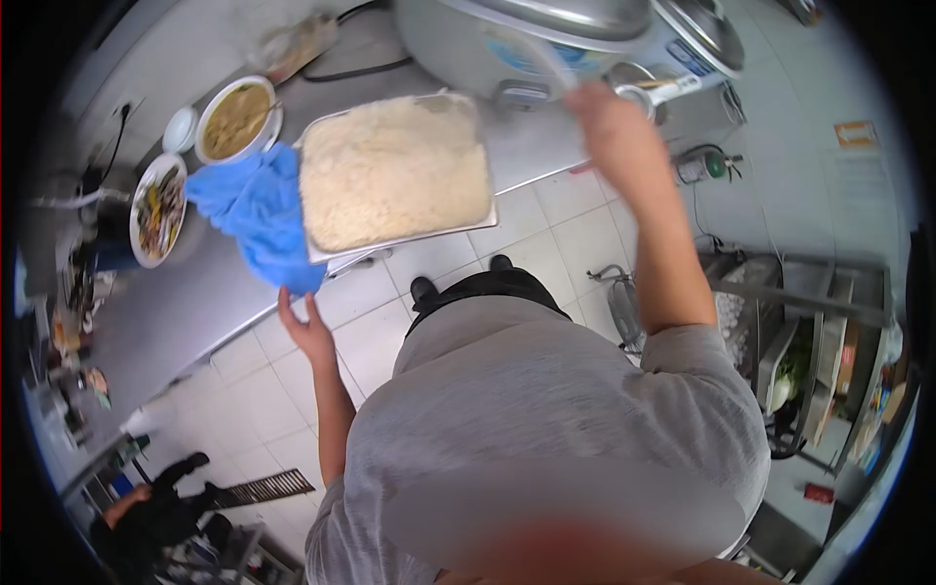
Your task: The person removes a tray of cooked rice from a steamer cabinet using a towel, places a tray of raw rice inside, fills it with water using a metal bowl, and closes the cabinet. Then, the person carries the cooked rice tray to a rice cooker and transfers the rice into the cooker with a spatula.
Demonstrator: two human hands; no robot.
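Note:
A metal tray heaped with white rice stands at the counter's front edge. Against its left side lies a crumpled blue cloth. My left hand is at the lower end of this cloth, fingers apart; whether they touch it I cannot tell. My right hand is raised in front of a large rice cooker, closed around a pale, long-handled utensil. Motion smears the utensil, so its exact kind does not show.
Left of the cloth are a bowl of brownish food and an oval dish of mixed food strips. A second cooker stands at the right. A person in dark clothes is at lower left, near shelves. A fire extinguisher hangs at right.

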